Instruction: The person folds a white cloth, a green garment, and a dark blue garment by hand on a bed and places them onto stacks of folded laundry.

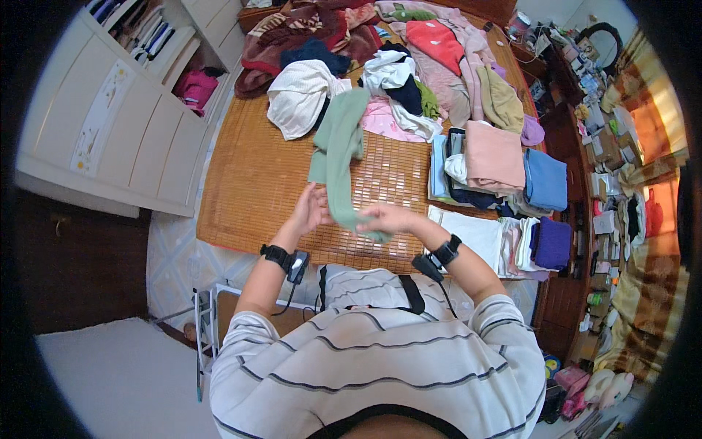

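Observation:
A sage-green garment (338,139), long and narrow, stretches toward me over the bamboo mat (248,172); its exact kind I cannot make out. My right hand (386,218) is closed on its near end, where the cloth hangs in a blurred curve. Just left of the cloth, my left hand (313,211) has its fingers spread and holds nothing. The far end of the garment lies by a white knitted garment (298,99).
Folded stacks stand at the right, with a pink folded cloth (495,155), a blue one (546,179) and a purple one (551,243). Loose clothes and a brown patterned blanket (292,36) heap at the back. A white wardrobe (110,110) stands left.

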Demonstrator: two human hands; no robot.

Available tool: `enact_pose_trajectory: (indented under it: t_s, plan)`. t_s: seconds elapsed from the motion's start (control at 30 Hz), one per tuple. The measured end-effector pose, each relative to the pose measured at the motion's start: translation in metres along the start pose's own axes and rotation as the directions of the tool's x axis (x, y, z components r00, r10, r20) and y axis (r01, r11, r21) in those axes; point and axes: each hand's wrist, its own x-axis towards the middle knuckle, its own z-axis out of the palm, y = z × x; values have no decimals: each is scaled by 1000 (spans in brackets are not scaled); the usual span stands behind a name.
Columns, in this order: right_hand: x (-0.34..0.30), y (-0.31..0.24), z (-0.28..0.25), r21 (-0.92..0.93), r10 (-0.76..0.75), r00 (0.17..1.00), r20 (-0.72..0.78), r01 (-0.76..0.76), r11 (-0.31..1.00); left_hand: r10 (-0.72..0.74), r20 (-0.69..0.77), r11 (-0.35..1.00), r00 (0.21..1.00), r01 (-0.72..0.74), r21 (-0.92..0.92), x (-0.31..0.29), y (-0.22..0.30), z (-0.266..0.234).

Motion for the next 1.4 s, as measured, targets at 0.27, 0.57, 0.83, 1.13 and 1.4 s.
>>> enact_pose_trajectory:
  t_s: [0.27, 0.57, 0.83, 1.13, 1.4]
  plan:
    - [-45, 60, 41, -90, -19, 951, 308, 49, 995, -126, -144, 978, 981, 147, 147, 71, -60, 8]
    - [-49, 151, -11, 859, 400, 876, -270, 31, 511, -135, 98, 637, 986, 10, 771, -2, -68, 99]
    - [0, 195, -18, 867, 387, 899, -207, -15, 499, -368, 302, 445, 879, -119, 888, -61, -64, 130]
    - [-16, 8, -73, 574, -83, 855, -512, 412, 708, -124, 377, 355, 918, -314, 881, -71, -64, 99]
    - [-80, -72, -37, 364, -351, 839, -415, 507, 781, 468, 109, 261, 877, -254, 931, -50, 12, 71]
